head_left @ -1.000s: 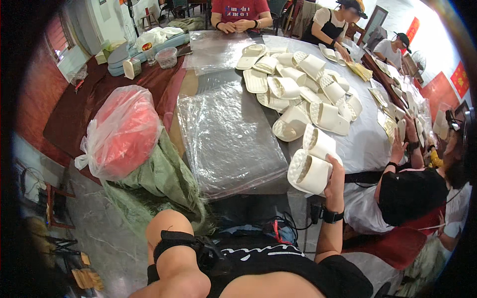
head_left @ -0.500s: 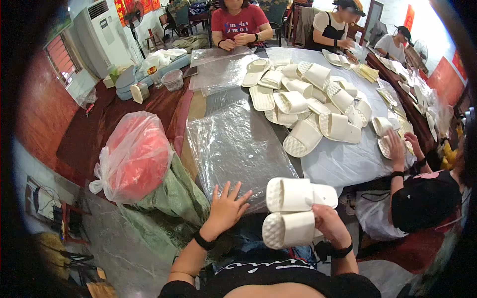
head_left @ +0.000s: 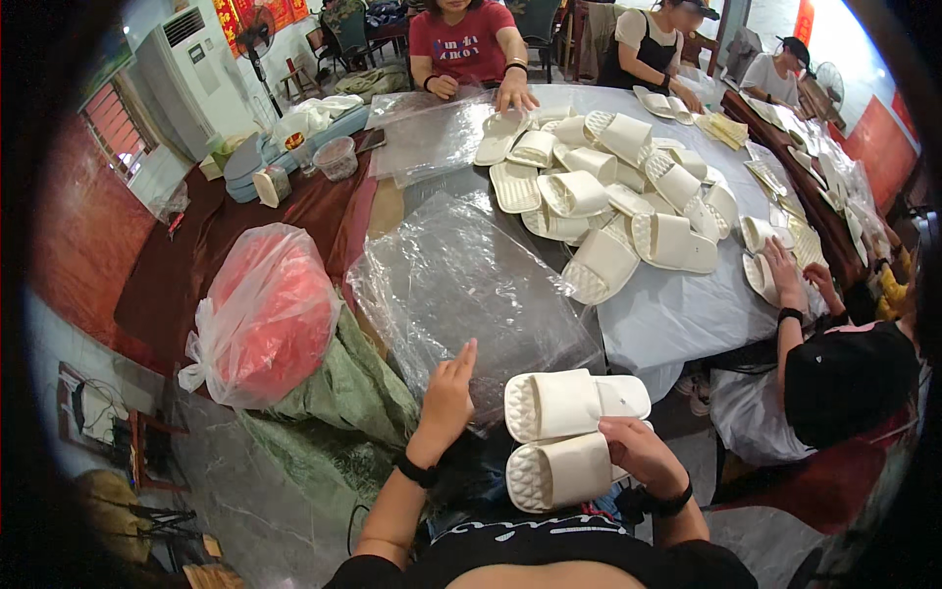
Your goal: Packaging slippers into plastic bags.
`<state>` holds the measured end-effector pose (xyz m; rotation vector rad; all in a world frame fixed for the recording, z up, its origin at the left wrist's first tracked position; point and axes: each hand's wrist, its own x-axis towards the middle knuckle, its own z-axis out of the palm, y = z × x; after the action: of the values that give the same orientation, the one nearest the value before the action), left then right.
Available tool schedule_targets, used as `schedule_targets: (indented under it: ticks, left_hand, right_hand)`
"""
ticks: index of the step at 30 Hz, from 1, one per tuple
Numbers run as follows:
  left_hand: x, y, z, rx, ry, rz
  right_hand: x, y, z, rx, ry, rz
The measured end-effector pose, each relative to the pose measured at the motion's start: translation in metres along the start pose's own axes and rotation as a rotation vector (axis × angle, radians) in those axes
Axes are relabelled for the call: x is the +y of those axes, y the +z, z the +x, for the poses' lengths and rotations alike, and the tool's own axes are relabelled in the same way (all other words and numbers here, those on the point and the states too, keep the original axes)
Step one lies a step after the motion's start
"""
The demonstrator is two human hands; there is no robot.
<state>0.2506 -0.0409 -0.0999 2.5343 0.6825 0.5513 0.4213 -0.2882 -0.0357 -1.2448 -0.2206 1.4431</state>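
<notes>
My right hand (head_left: 643,456) is closed on a pair of white slippers (head_left: 574,471) at their heel end. They lie side by side just over my lap, with the quilted toe ends to the left. My left hand (head_left: 446,402) rests against the near edge of a clear plastic bag (head_left: 491,304) on the table. Its index finger is stretched forward over the film; the thumb is not clearly seen. Ahead and to the right stands a heap of white slippers (head_left: 638,196).
Left of the bag sits a red bundle in clear plastic (head_left: 265,324) on green sacking (head_left: 339,393). Farther back are a clear tub (head_left: 336,157) and more plastic bags (head_left: 432,137). A co-worker's hand (head_left: 782,270) touches slippers at right; another's (head_left: 515,93) reaches the heap's far side.
The top plastic bag has shifted and turned on the table. My left hand's spread fingers have come together. The held slippers have moved slightly nearer and left. The person opposite has reached forward.
</notes>
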Motion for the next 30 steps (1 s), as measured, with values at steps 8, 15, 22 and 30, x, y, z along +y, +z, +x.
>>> schedule_targets:
  ticks: [8, 15, 22, 30]
  left_hand:
    - [0.026, -0.003, -0.003, 0.177, -0.055, -0.011]
    - [0.072, -0.008, -0.020, -0.005, 0.172, 0.046]
    - [0.090, -0.021, -0.031, -0.045, 0.256, -0.244]
    - [0.085, -0.032, -0.029, 0.219, 0.016, -0.246]
  right_hand:
    - [0.006, 0.017, 0.033, -0.129, -0.057, 0.260]
    - [0.016, 0.055, 0.083, -0.264, -0.332, 0.188]
    - [-0.002, 0.067, 0.192, -0.368, -0.803, -0.709]
    - [0.018, 0.050, 0.135, -0.244, -0.648, -0.536]
